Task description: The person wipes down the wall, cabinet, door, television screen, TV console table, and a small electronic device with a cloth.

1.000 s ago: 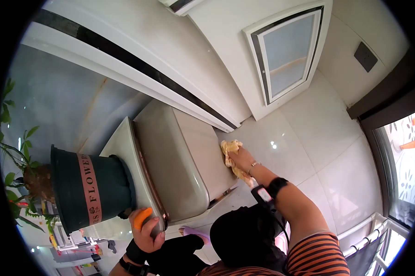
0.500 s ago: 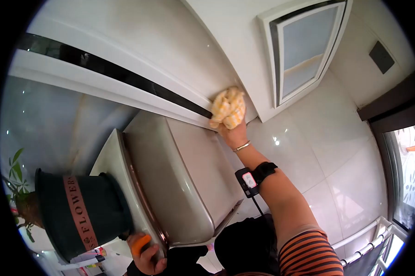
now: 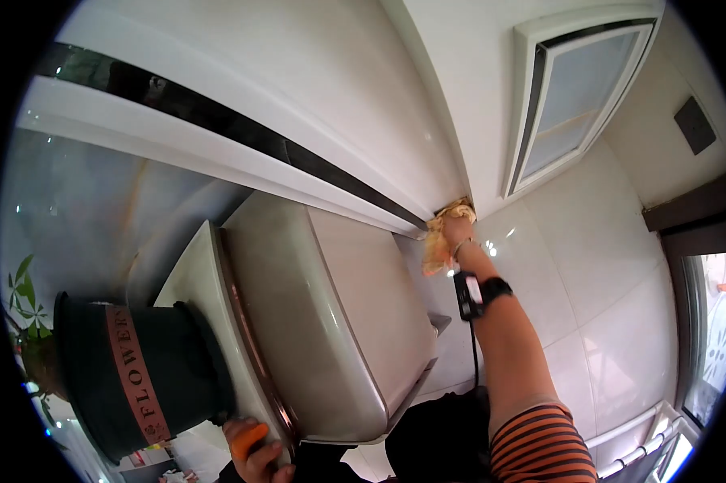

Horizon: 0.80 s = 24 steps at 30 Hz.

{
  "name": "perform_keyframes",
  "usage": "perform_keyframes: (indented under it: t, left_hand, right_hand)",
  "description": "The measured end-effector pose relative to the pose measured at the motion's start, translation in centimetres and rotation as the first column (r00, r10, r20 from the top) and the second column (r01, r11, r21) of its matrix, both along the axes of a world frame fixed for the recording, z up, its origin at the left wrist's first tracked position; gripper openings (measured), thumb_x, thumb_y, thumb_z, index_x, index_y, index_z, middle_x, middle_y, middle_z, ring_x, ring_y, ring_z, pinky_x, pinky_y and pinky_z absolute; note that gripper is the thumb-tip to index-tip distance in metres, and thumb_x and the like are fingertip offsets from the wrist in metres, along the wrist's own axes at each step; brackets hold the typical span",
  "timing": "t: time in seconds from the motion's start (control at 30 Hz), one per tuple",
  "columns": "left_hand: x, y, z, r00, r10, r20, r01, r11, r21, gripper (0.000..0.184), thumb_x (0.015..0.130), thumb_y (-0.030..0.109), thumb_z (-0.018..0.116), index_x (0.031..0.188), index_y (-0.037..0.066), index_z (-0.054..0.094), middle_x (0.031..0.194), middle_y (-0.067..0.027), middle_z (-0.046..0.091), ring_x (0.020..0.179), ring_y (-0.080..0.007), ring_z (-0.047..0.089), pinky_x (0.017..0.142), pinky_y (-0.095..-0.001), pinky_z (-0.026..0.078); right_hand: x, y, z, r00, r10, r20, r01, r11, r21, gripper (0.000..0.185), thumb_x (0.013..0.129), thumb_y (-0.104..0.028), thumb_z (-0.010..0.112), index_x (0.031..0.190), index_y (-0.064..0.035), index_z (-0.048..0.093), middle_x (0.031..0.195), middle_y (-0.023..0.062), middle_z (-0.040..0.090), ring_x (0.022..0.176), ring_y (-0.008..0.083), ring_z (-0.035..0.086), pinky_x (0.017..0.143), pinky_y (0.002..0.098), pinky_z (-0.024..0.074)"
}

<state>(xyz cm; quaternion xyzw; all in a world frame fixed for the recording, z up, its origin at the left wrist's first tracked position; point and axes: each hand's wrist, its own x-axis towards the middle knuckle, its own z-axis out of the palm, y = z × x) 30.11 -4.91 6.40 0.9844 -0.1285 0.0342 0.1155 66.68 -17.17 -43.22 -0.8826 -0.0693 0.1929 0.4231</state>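
A yellow-and-white checked cloth (image 3: 438, 249) is bunched in my right hand (image 3: 459, 231), whose fingers are closed round it. The cloth touches the low end of the white wall panel, where it meets the floor. My left hand (image 3: 254, 452) is at the bottom left, its fingers curled round a small orange object (image 3: 250, 437), at the edge of the pale cabinet top (image 3: 187, 270). Beside it lies a dark green pot (image 3: 182, 362) with a pink "FLOWERS" band, seen sideways in the view.
A glossy beige cabinet (image 3: 298, 310) stands between my hands. Above run white door frames with a black strip (image 3: 242, 133). A white-framed panel (image 3: 576, 105) is at the upper right, pale floor tiles (image 3: 612, 282) below it. White rails (image 3: 637, 451) stand at the lower right.
My right hand with the cloth went from the floor beside the cabinet up onto the wall panel, then down to the panel's low end. The view has shifted; my left hand keeps its place by the pot.
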Motion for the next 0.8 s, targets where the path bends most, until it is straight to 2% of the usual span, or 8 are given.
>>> perform_keyframes:
  t: [0.07,0.33,0.47,0.57,0.67,0.7,0.73,0.8]
  left_hand:
    - [0.0,-0.1,-0.2,1.0,-0.003,0.025,0.003,1.0,0.003,0.042,0.083,0.033,0.056,0.113,0.004,0.049,0.115,-0.0235,0.048,0.099,-0.038,0.047,0.085,-0.0496,0.036]
    - [0.4,-0.2,-0.1,1.0,-0.014,0.02,0.014,1.0,0.013,0.042,0.085,0.032,0.054,0.116,0.005,0.049,0.117,-0.0234,0.047,0.099,-0.0366,0.047,0.085,-0.0471,0.036]
    - [0.1,0.0,-0.2,1.0,-0.004,0.01,0.004,1.0,0.023,0.042,0.085,0.033,0.054,0.116,0.005,0.048,0.117,-0.0232,0.047,0.1,-0.0369,0.047,0.085,-0.0482,0.036]
    - [-0.3,0.1,0.0,1.0,0.011,-0.01,-0.01,1.0,0.022,0.043,0.084,0.033,0.054,0.116,0.006,0.047,0.115,-0.0229,0.048,0.1,-0.037,0.047,0.085,-0.0487,0.036]
    - [-0.5,0.5,-0.3,1.0,0.01,-0.011,-0.009,1.0,0.024,0.044,0.084,0.035,0.054,0.117,0.007,0.047,0.113,-0.0225,0.048,0.1,-0.0371,0.047,0.085,-0.0488,0.036]
    - [-0.5,0.5,-0.4,1.0,0.007,-0.013,-0.006,1.0,0.026,0.044,0.084,0.035,0.054,0.117,0.007,0.047,0.112,-0.0224,0.049,0.1,-0.0371,0.047,0.085,-0.0488,0.036]
    - [-0.6,0.5,-0.1,1.0,0.007,-0.027,-0.006,1.0,0.027,0.044,0.084,0.036,0.054,0.117,0.007,0.047,0.111,-0.0222,0.049,0.1,-0.0371,0.047,0.085,-0.0488,0.036]
    - [-0.4,0.8,-0.1,0.999,0.008,-0.037,-0.006,0.999,0.034,0.044,0.084,0.037,0.054,0.116,0.007,0.047,0.111,-0.0223,0.049,0.1,-0.0371,0.047,0.085,-0.0489,0.036]
  right_hand:
    - [-3.1,-2.5,15.7,0.9,-0.376,-0.22,0.431,0.84,0.328,0.034,0.085,-0.027,0.048,0.085,0.0041,0.061,0.079,0.0203,0.063,0.072,0.0321,0.063,0.065,0.0389,0.0478]
    - [-4.3,-3.5,30.7,0.936,-0.278,-0.217,0.339,0.539,0.771,0.021,0.089,-0.016,0.05,0.089,0.0034,0.059,0.078,0.0077,0.063,0.074,0.0137,0.059,0.063,0.0278,0.0455]
    - [-3.6,-1.1,22.9,0.814,-0.58,-0.008,0.402,0.555,0.729,0.019,0.089,-0.016,0.052,0.092,0.0016,0.059,0.082,0.0088,0.063,0.076,0.0202,0.06,0.067,0.0311,0.0459]
    - [-3.3,-1.8,18.7,0.876,-0.455,-0.161,0.483,0.816,0.317,0.025,0.09,-0.021,0.048,0.1,0.0008,0.057,0.09,0.0106,0.063,0.08,0.0223,0.06,0.071,0.0353,0.0467]
    - [-2.3,-2.1,7.4,0.986,-0.15,0.078,0.154,0.987,-0.051,0.03,0.091,-0.026,0.043,0.101,-0.001,0.056,0.087,0.0099,0.063,0.077,0.0225,0.06,0.069,0.0371,0.0482]
    - [-2.2,-1.4,3.4,0.982,-0.19,-0.021,0.191,0.979,0.077,0.03,0.091,-0.027,0.042,0.101,-0.0022,0.056,0.086,0.0092,0.063,0.075,0.0225,0.06,0.068,0.0374,0.0487]
    - [-2.1,-0.7,-0.2,0.967,-0.222,-0.124,0.243,0.95,0.195,0.031,0.091,-0.028,0.041,0.1,-0.0033,0.056,0.085,0.0086,0.062,0.073,0.0225,0.06,0.067,0.0377,0.0491]
    - [-1.3,0.7,-3.9,0.553,-0.202,-0.808,0.811,0.355,0.466,0.03,0.09,-0.03,0.039,0.097,-0.0061,0.056,0.083,0.0069,0.062,0.069,0.022,0.06,0.064,0.0378,0.0498]
